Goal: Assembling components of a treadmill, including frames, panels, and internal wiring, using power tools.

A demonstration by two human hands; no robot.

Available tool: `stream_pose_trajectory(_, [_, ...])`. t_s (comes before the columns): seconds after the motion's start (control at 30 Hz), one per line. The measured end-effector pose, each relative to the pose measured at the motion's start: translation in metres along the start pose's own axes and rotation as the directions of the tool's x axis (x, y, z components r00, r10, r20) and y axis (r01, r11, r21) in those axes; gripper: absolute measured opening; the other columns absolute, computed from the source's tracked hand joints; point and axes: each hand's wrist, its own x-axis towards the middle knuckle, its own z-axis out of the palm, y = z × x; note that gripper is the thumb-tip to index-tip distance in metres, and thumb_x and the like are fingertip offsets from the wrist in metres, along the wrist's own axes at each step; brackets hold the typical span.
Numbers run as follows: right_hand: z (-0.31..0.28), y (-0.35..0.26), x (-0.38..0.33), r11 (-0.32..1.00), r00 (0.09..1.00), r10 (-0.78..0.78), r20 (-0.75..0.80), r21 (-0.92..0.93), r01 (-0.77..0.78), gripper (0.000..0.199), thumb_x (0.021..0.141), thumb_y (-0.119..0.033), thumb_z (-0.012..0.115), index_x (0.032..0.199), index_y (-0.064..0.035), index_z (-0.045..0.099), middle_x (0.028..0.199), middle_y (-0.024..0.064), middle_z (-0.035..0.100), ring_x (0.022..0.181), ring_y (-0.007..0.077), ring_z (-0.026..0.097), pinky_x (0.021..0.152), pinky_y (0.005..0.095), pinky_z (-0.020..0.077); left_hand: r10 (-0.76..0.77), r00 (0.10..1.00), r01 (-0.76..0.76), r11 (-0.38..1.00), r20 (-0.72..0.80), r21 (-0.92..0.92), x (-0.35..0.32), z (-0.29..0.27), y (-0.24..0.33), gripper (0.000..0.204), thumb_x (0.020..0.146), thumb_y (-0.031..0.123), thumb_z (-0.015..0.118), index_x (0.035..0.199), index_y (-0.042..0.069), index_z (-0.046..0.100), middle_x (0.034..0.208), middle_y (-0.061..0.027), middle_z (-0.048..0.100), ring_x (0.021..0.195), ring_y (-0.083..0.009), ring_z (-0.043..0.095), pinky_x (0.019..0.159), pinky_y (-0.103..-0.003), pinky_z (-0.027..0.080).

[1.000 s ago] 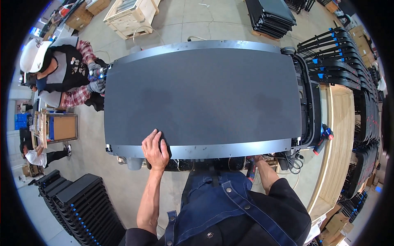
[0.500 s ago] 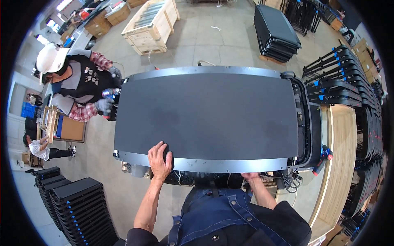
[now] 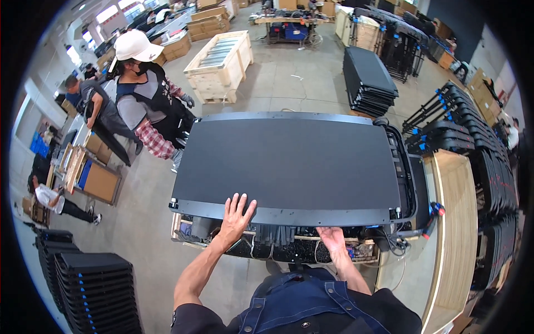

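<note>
The large dark panel [image 3: 289, 161] covers the counter [image 3: 450, 234]; above it the way lies open. A person in a white cap [image 3: 147, 100] blocks its far-left corner; stacked panels [image 3: 464, 139] crowd the right.

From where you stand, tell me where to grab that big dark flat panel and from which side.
Probably grip the large dark panel along its near long edge, coming from your own side. It lies flat and wide; your left hand already rests on that pale edge strip, your right hand sits just under it. The far edge looks out of reach, and a co-worker stands at the left end.
</note>
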Motion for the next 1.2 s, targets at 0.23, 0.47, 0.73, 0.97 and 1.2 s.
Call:
stream_pose_trajectory(0.23, [0.122, 0.01, -0.161, 0.978, 0.94, -0.178, 0.29, -0.058, 0.202, 0.033, 0.088, -0.003, 0.067, 0.12, 0.0002, 0.062, 0.121, 0.0137, 0.069, 0.113, 0.0302, 0.067, 0.098, 0.0476, 0.0572, 0.179, 0.982, -0.174, 0.981, 0.054, -0.092, 0.015, -0.193, 0.001, 0.084, 0.055, 0.019, 0.09, 0.134, 0.016, 0.061, 0.133, -0.0105, 0.063, 0.122, -0.0339, 0.061, 0.101, -0.046, 0.052])
stream_pose_trajectory(0.47, [0.116, -0.005, -0.133, 0.938, 0.917, -0.165, 0.362, -0.229, 0.259, 0.018, 0.103, -0.018, 0.058, 0.117, -0.0088, 0.062, 0.105, 0.0076, 0.071, 0.102, 0.0295, 0.071, 0.094, 0.048, 0.0579, 0.117, 0.981, -0.153, 0.957, -0.158, -0.247, 0.116, -0.336, -0.038, 0.07, 0.051, 0.006, 0.084, 0.118, 0.002, 0.066, 0.099, -0.0161, 0.071, 0.083, -0.0316, 0.069, 0.077, -0.036, 0.056])
stream_pose_trajectory(0.73, [0.072, -0.062, 0.157, 0.955, 0.951, -0.292, -0.105, 0.023, 0.296, 0.024, 0.106, -0.029, 0.051, 0.115, -0.0105, 0.065, 0.119, 0.0056, 0.067, 0.116, 0.0253, 0.063, 0.102, 0.0436, 0.0518, 0.193, 0.941, -0.2, 0.98, -0.278, 0.001, 0.276, -0.288, -0.043, 0.086, 0.085, 0.075, 0.057, 0.119, -0.004, 0.063, 0.097, -0.0204, 0.064, 0.085, -0.0367, 0.064, 0.078, -0.043, 0.051])
stream_pose_trajectory(0.97, [0.109, -0.052, 0.201, 0.909, 0.904, -0.341, 0.257, 0.335, 0.248, 0.03, 0.099, -0.024, 0.061, 0.121, -0.0044, 0.064, 0.122, 0.0114, 0.067, 0.109, 0.0263, 0.064, 0.096, 0.0422, 0.0551, 0.171, 0.965, -0.131, 0.971, -0.201, 0.198, 0.396, -0.258, -0.11, 0.068, 0.101, 0.057, 0.042, 0.119, -0.005, 0.064, 0.108, -0.0281, 0.066, 0.097, -0.049, 0.063, 0.087, -0.049, 0.047])
stream_pose_trajectory(1.2, [0.035, -0.025, 0.06, 0.891, 0.962, -0.246, -0.118, 0.362, 0.273, 0.032, 0.098, -0.02, 0.063, 0.125, -0.0025, 0.062, 0.126, 0.0138, 0.065, 0.115, 0.0301, 0.062, 0.103, 0.0511, 0.05, 0.052, 0.993, -0.041, 0.995, 0.11, -0.096, 0.514, -0.082, -0.132, 0.049, 0.096, 0.046, 0.061, 0.093, -0.002, 0.068, 0.073, -0.0267, 0.062, 0.066, -0.0416, 0.06, 0.063, -0.05, 0.045])
